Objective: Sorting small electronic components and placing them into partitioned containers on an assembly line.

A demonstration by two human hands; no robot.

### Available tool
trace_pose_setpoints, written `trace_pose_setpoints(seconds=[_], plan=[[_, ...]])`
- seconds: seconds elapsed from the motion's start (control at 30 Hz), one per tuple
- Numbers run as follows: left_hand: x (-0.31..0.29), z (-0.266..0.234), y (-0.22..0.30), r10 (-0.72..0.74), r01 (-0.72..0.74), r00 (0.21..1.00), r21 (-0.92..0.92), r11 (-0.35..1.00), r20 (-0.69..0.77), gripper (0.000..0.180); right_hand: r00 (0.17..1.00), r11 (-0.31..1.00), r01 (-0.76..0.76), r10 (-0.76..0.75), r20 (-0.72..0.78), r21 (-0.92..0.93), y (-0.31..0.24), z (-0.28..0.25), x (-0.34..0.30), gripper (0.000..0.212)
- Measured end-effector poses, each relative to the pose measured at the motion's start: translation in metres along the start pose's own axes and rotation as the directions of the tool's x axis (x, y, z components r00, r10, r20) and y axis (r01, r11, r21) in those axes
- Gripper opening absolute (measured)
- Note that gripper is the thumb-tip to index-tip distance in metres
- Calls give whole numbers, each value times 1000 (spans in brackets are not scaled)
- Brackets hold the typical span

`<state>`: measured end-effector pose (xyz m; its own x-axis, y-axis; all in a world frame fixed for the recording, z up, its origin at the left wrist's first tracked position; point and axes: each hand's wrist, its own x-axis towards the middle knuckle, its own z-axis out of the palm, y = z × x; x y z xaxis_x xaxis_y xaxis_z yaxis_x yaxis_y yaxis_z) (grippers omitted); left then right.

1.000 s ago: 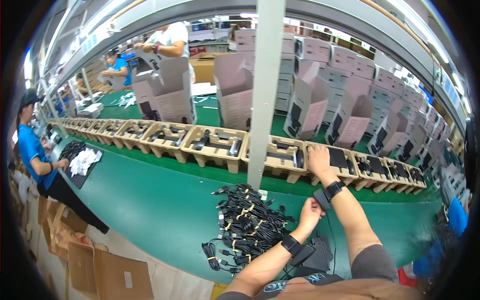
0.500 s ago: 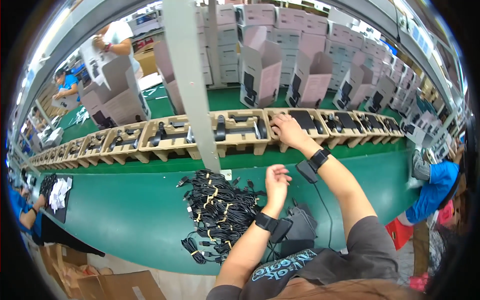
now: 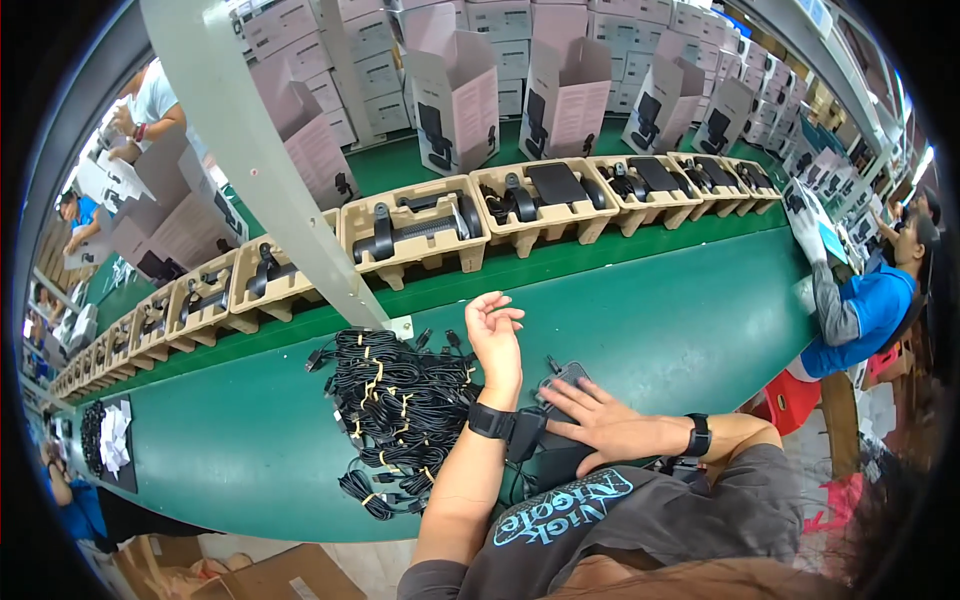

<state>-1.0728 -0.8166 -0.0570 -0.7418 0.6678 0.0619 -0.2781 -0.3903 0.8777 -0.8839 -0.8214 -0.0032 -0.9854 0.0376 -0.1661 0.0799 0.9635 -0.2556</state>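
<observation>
My left hand [image 3: 494, 328] is raised over the green bench, palm up, its fingers loosely curled, apart and holding nothing. Beside its wrist lies a heap of bundled black USB cables [image 3: 385, 400] tied with tan bands. My right hand [image 3: 612, 428] lies with fingers stretched out across a dark grey flat item [image 3: 569, 378] near my body; the hand covers much of it, and its exact kind cannot be made out. Beyond both hands runs a row of brown moulded pulp trays, the nearest tray [image 3: 485, 245] holding black parts.
A slanting grey metal post [image 3: 262, 150] meets the bench left of my left hand. Open printed boxes [image 3: 452, 105] stand behind the trays, with stacked cartons [image 3: 500, 55] farther back. A person in blue [image 3: 865, 310] works at the right; other people are at the left.
My right hand has left the tray and come back to the dark grey item near my body. My left hand stays raised and empty. The view has shifted, bringing the trays leftward.
</observation>
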Motion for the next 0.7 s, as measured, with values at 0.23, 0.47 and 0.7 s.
trace_pose_setpoints(seconds=[0.23, 0.47, 0.7], plan=[[0, -5, 1, -19, 18, 1000, 9, 1000, 23, 22, 923, 994, -112, 108, -368, 11, 53, 14, 21, 49], [0, -11, 5, -40, 39, 999, 35, 999, 20, 22, 795, 915, -397, 381, -472, 70, 65, -2, 32, 49], [1, -16, 7, -43, 41, 998, 23, 999, 54, 21, 843, 928, -361, 281, -458, -95, 36, 12, 45, 70]])
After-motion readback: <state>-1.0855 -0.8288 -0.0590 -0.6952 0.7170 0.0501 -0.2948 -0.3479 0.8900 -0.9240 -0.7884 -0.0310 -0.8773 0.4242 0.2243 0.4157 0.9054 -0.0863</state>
